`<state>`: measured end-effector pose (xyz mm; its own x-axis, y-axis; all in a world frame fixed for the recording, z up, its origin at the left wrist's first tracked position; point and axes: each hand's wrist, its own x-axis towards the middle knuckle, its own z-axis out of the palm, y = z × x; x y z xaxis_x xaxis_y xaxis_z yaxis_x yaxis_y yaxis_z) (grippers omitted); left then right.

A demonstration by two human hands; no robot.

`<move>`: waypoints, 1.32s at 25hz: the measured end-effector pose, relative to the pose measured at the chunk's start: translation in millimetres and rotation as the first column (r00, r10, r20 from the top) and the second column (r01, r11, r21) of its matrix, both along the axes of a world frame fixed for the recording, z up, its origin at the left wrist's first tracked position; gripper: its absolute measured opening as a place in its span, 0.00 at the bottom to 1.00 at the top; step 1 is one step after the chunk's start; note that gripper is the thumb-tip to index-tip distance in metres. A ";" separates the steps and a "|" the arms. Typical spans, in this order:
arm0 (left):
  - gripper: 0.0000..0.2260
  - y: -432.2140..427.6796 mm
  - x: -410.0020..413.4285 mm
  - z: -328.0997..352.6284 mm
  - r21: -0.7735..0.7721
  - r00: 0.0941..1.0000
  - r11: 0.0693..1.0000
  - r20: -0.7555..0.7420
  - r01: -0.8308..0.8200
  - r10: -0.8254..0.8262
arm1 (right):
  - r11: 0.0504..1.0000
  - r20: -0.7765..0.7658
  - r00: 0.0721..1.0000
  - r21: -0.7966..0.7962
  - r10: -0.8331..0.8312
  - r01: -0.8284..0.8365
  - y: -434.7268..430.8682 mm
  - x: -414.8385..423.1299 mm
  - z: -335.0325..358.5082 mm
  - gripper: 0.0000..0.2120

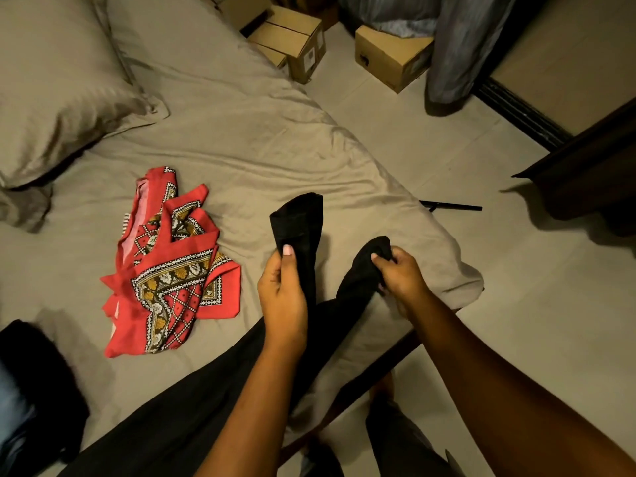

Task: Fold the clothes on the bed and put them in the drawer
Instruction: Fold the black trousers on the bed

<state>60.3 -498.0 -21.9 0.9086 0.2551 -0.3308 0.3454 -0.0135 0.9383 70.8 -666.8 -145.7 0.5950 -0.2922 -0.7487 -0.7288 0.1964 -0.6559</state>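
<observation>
A black garment [192,407], its long axis running away from the near edge of the bed [241,149], is held by two ends, one pinched in the left hand [282,290], the other bunched in the right hand [401,273] nearer the bed's corner; a red patterned garment [165,270] is seen crumpled beyond.

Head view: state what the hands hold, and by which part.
Both hold the black garment: the left hand pinches one upper end, the right hand grips the other, bunched end. The rest trails onto the bed.
</observation>
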 end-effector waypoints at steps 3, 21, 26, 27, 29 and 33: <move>0.14 -1.6 -5.8 17.1 0.000 0.996 0.997 0.056 -0.071 0.071 | 0.911 0.264 0.933 0.393 -0.243 0.125 -6.9 5.8 25.3 0.10; 0.30 -66.5 -27.8 -98.6 0.528 0.618 0.371 -0.433 0.764 -0.656 | 0.733 -0.153 0.878 0.496 -0.454 0.466 -34.0 -29.7 -4.3 0.28; 0.34 -25.8 -62.0 -131.1 0.536 0.613 0.297 -0.671 0.790 -0.417 | 0.913 -0.107 0.929 0.178 -0.354 0.368 -26.4 -30.8 -23.2 0.25; 0.35 -17.8 -62.7 -137.5 0.518 0.591 0.286 -0.689 0.806 -0.420 | 0.918 -0.100 0.925 0.124 -0.366 0.376 -26.1 -31.3 -25.9 0.24; 0.37 -6.0 -57.6 -147.9 0.483 0.550 0.266 -0.691 0.834 -0.469 | 0.908 -0.070 0.911 0.077 -0.406 0.411 -25.2 -32.1 -29.4 0.25; 0.39 12.4 -47.7 -153.5 0.434 0.538 0.321 -0.625 0.842 -0.566 | 0.899 0.070 0.897 0.063 -0.437 0.433 -3.0 -32.0 -6.0 0.23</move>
<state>12.6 -485.6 -175.4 0.7186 -0.1808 -0.6715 0.1322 -0.9125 0.3872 38.8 -669.8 -151.7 0.4745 -0.5030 -0.7224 -0.5095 0.5123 -0.6913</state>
